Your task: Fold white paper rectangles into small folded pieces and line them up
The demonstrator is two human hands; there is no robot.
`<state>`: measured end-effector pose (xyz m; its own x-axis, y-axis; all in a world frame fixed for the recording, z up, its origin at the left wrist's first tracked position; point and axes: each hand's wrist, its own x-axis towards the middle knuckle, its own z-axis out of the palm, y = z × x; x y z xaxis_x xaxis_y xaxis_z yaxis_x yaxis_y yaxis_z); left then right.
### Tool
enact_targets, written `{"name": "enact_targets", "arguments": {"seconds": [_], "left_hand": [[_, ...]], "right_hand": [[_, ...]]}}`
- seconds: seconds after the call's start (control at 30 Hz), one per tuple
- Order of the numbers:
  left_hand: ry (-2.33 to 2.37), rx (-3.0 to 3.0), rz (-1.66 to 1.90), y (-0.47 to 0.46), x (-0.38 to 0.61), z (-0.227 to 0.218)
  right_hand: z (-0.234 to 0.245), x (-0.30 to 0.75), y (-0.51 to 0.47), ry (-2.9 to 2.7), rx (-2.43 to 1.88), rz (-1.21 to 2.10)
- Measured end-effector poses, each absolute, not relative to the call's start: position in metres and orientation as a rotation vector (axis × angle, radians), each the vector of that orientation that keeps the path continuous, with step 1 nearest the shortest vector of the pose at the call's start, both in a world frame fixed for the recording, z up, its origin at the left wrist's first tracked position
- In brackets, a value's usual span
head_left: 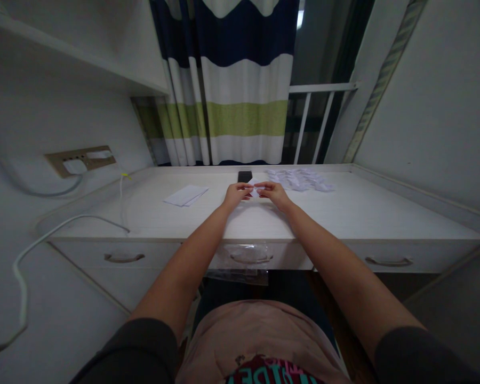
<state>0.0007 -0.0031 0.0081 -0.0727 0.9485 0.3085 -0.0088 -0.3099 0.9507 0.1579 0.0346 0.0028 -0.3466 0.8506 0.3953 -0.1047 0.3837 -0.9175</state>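
A small piece of white paper (255,188) is held between my two hands, a little above the desk. My left hand (239,193) pinches its left side, and my right hand (272,193) pinches the right side. Fingers cover much of the paper, so its exact folded shape is hard to make out. Just behind my hands lies a dark, flat rectangular object (245,175). Several small folded white paper pieces (300,179) are spread in rows behind and to the right of my right hand. Flat white paper sheets (186,195) rest on the desk to the left.
The white desk (368,208) has drawers with metal handles (124,258) along its front. A clear plastic bag (246,255) hangs over the middle drawer. A white cable (76,218) reaches the desk's left side below a wall socket (80,160). A striped curtain (246,117) hangs behind.
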Motion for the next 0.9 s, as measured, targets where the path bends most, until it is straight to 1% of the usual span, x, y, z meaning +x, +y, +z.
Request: {"name": "enact_targets", "arguments": {"seconds": [0.33,0.9], "left_hand": [[1.085,1.368,1.507,-0.0030,-0.0021,0.0090],[1.049,1.349,1.507,-0.0057,-0.0024,0.0112]], "right_hand": [[0.0062,0.1589,0.0313,-1.590,-0.657,1.226],[0.0066,0.1579,0.0334,-1.500,-0.682,1.229]]}}
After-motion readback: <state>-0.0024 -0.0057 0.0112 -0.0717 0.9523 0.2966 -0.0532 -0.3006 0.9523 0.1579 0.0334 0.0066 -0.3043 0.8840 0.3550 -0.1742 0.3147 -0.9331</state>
